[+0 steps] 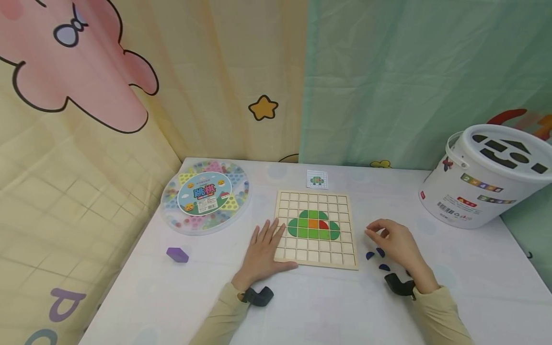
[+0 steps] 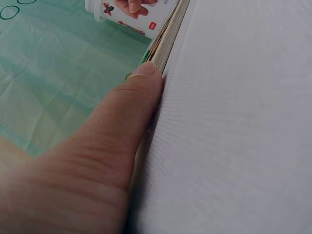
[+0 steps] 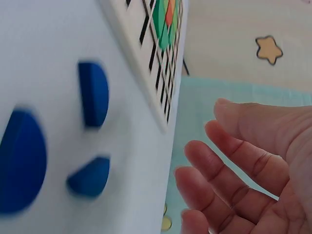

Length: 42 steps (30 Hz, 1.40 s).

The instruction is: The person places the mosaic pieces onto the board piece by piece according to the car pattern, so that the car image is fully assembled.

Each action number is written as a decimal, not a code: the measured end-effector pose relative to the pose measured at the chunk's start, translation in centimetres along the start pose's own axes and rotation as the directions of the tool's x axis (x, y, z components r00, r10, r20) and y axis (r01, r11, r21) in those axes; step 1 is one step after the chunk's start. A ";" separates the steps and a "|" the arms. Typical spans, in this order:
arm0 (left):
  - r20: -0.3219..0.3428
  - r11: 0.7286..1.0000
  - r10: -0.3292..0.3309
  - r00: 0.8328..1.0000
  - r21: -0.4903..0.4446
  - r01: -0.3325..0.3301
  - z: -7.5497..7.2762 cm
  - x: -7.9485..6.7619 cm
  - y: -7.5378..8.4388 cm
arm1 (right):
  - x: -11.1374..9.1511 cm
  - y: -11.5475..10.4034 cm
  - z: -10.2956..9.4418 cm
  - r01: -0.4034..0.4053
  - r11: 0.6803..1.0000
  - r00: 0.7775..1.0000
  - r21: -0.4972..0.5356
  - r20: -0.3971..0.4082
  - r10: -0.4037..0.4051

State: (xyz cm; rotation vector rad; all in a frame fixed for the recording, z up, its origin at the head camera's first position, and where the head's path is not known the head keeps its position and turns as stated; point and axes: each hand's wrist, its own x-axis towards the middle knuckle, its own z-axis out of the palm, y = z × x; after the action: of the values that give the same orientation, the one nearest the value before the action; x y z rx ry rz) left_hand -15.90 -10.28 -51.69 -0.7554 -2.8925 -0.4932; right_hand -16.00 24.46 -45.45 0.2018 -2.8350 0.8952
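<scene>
My left hand (image 1: 260,254) lies spread over the left edge of a wooden grid board (image 1: 316,257), its thumb along the front edge. In the left wrist view that thumb (image 2: 122,112) presses against the board's side. Green, orange and red pieces form a rounded figure (image 1: 314,235) on the board. Right of the board, my right hand (image 1: 396,244) hovers with fingers loosely bent, thumb near the forefinger, nothing between them. Below it lie several dark blue half-round pieces (image 1: 384,267), one partly hidden by the wrist. The right wrist view shows three blue pieces (image 3: 95,95) close by.
Behind the board lies a small pattern card (image 1: 316,180) with a similar figure. A round Chinese checkers set (image 1: 205,196) stands at the left, with a purple block (image 1: 178,255) in front. A white bucket (image 1: 470,191) with a shape-cut lid occupies the right back.
</scene>
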 end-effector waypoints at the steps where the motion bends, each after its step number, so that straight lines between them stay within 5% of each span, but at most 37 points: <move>1: -0.001 1.000 0.001 1.000 0.000 -0.001 0.0 0.0 0.0 | -0.1 0.4 -0.2 -0.016 1.000 1.000 -0.008 0.001 0.016; 15: 0.013 0.999 -0.018 1.000 0.028 0.018 0.5 0.0 -0.2 | -2.0 2.7 -0.9 -0.121 0.992 0.967 -0.027 0.222 0.124; 42: 0.021 1.000 -0.025 0.999 0.001 0.025 0.1 -0.1 0.1 | -2.4 3.5 -1.1 -0.093 0.995 0.968 -0.038 0.229 0.099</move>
State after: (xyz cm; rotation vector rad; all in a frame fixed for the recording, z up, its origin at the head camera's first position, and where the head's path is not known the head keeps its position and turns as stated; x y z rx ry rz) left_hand -15.79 -10.19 -51.76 -0.7302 -2.9244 -0.4899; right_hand -14.17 28.10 -46.94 0.1773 -3.0943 0.9051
